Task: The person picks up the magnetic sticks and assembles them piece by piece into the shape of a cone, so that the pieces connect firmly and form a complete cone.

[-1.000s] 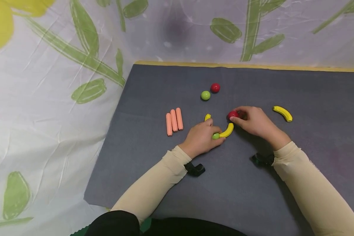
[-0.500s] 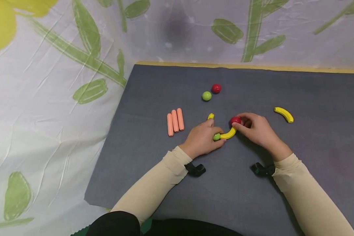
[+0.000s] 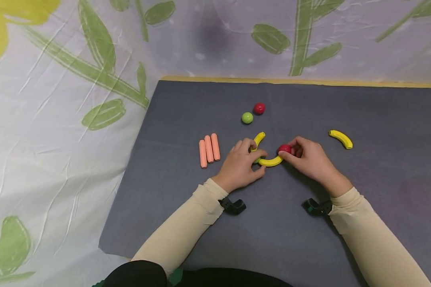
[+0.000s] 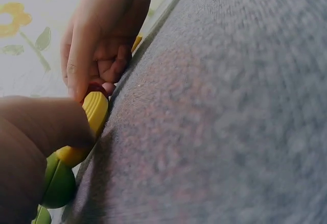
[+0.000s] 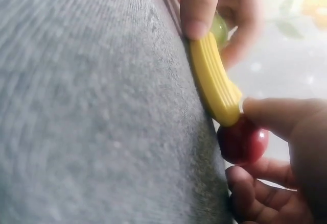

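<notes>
My left hand [image 3: 238, 165] bends its thumb and index finger round a green ball [image 3: 256, 160]. Its other fingers lie at a toy banana [image 3: 259, 138] that points away from me. A second toy banana [image 3: 271, 162] curves from the green ball to a red ball [image 3: 283, 149]. In the right wrist view the left thumb overlaps that banana's far end [image 5: 208, 43]. My right hand [image 3: 310, 159] pinches the red ball, thumb right where the red ball [image 5: 245, 142] meets the banana's tip. The left wrist view shows another green piece [image 4: 42, 215] below the green ball, partly hidden.
Pink sausage-like sticks [image 3: 209, 149] lie side by side left of my left hand. Farther back sit a loose green ball [image 3: 247, 118] and a loose red ball [image 3: 259, 108]. Another toy banana [image 3: 341, 139] lies to the right on the grey table [image 3: 388, 167].
The right hand has brought the red ball nearer me, against the tip of the banana. My left hand has drawn back slightly leftward, uncovering more of the upper banana.
</notes>
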Demonstrator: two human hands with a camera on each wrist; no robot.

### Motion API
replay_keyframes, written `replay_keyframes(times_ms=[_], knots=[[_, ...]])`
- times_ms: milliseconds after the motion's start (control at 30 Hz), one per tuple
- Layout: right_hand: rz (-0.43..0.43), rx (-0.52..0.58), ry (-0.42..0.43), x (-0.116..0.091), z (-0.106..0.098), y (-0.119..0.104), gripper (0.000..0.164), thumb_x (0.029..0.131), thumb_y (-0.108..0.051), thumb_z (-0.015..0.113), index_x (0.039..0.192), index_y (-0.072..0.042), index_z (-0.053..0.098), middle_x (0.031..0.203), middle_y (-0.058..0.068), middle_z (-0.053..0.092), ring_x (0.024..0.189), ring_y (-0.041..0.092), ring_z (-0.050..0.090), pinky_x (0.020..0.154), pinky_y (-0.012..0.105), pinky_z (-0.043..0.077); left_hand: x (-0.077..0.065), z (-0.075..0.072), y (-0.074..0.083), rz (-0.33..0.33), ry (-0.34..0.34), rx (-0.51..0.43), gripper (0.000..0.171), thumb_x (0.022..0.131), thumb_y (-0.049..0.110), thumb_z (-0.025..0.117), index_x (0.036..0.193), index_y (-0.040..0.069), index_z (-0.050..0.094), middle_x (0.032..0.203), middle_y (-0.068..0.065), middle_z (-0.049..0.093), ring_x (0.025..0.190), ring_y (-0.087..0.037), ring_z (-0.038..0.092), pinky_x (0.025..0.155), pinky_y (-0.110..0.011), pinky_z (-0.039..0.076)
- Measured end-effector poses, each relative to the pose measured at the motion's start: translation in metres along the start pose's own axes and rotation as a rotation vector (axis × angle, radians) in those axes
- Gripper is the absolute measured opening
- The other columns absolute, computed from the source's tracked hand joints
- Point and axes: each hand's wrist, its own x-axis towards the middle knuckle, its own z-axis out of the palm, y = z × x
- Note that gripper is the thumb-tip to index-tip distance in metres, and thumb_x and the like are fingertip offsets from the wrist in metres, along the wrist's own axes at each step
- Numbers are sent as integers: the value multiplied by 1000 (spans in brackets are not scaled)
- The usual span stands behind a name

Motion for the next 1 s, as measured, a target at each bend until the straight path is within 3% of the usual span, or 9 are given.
replay_keyframes(times_ms=[133, 233, 367, 600, 833, 1000], knots=[[-13, -23, -1, -1, -1, -2, 34, 97, -35, 77, 97, -4, 64, 77, 8, 63, 67, 21, 57, 63, 35, 46, 0, -1, -2, 31, 30, 102, 26, 95, 33, 72, 120, 29, 79, 136, -6, 54, 112, -22, 49, 90, -38, 41], [-19, -38, -5, -2, 1, -4, 34, 95, -35, 79, 95, -4, 64, 76, 7, 64, 66, 20, 58, 63, 34, 47, -1, -3, -1, 45, 34, 125, 25, 96, 32, 72, 120, 30, 80, 145, -8, 52, 122, -26, 48, 95, -43, 40], [-22, -43, -20, -3, 4, -8, 34, 94, -35, 80, 91, -6, 63, 74, 6, 65, 64, 19, 57, 60, 33, 47, -1, -3, 0, 54, 17, 111, 25, 98, 34, 72, 121, 29, 79, 149, -8, 51, 132, -29, 43, 101, -48, 38], [-34, -37, -62, -5, 4, -14, 34, 95, -36, 79, 88, -8, 61, 70, 3, 62, 61, 18, 55, 58, 32, 45, -1, 2, 1, 73, 34, 91, 27, 97, 45, 76, 116, 27, 81, 146, -8, 54, 133, -29, 44, 102, -50, 40], [-67, -32, -85, -6, -1, -13, 31, 96, -34, 79, 92, -7, 65, 72, 3, 62, 63, 17, 54, 60, 32, 44, 0, 6, 0, 43, 32, 31, 24, 96, 42, 78, 113, 25, 82, 147, -9, 53, 134, -30, 45, 102, -48, 41], [-31, -23, -125, -5, -10, -10, 33, 100, -39, 73, 99, -6, 70, 77, 3, 66, 68, 17, 59, 64, 33, 48, 0, 6, 0, 29, 24, -29, 24, 95, 40, 79, 113, 24, 82, 154, -11, 48, 138, -31, 42, 106, -49, 40]])
